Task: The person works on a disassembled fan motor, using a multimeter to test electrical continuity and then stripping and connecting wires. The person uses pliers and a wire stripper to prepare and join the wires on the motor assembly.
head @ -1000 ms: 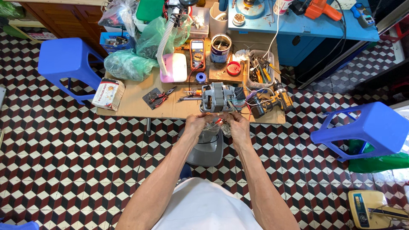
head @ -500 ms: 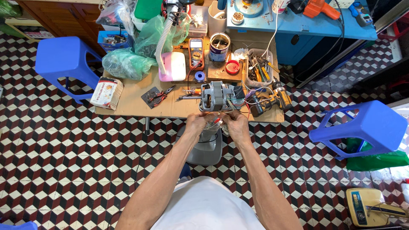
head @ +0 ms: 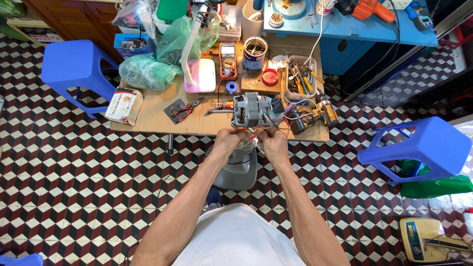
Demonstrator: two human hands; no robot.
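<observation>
A low wooden table (head: 148,116) stands on checkered tile, a blue stool (head: 79,66) off its left end and another stool (head: 423,148) to the right, with open floor on both sides of the person. At the table's near edge, both forearms reach forward and converge. The left hand (head: 229,143) and right hand (head: 273,145) are closed, pinching thin wires (head: 250,138) between them just beyond that edge. The wires lead up to a grey motor (head: 251,111) sitting near the edge, with a drill (head: 313,117) just to its right and pliers (head: 186,107) to its left.
</observation>
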